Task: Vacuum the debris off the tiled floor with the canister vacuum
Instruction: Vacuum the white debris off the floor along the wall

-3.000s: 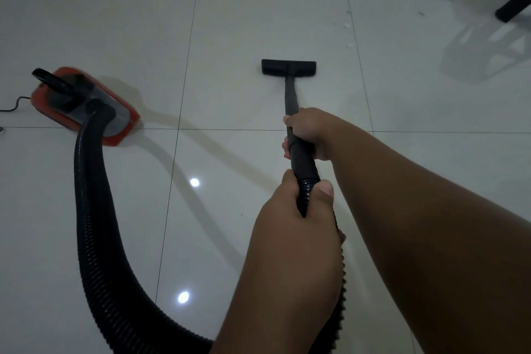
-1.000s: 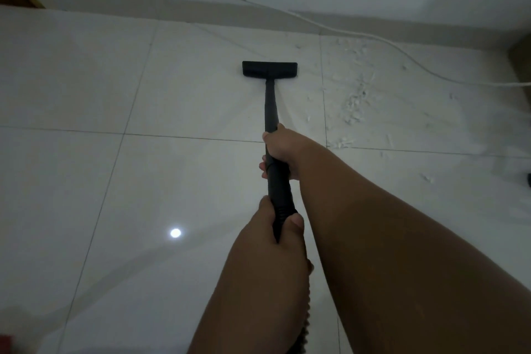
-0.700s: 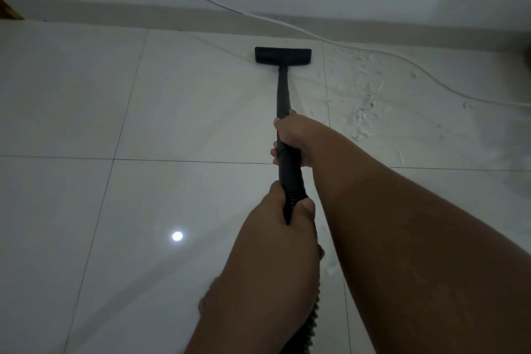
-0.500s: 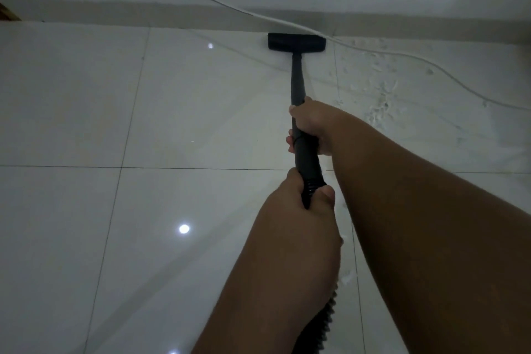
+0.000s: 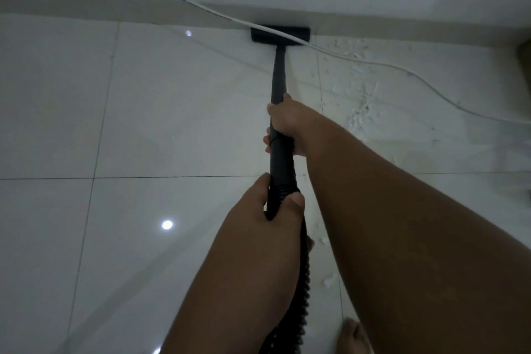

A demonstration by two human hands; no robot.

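Note:
The black vacuum wand [image 5: 278, 75] runs away from me to its flat floor nozzle [image 5: 280, 35], which sits against the skirting at the foot of the wall. My right hand [image 5: 287, 123] grips the wand at mid-length. My left hand [image 5: 267, 218] grips the ribbed end where the corrugated hose [image 5: 298, 296] joins. White debris [image 5: 359, 112] lies scattered on the glossy tiled floor [image 5: 172, 123] to the right of the wand. A few flecks [image 5: 329, 282] lie beside the hose. The canister is out of view.
A white cable [image 5: 402, 70] slants down the wall, crosses over the nozzle and trails right across the debris. The wall and skirting [image 5: 115, 10] bound the far side. A bare foot [image 5: 353, 336] shows at the bottom edge.
The nozzle has been pushed forward from the open tile up to the skirting and now lies under the white cable. The view has shifted away from the red canister.

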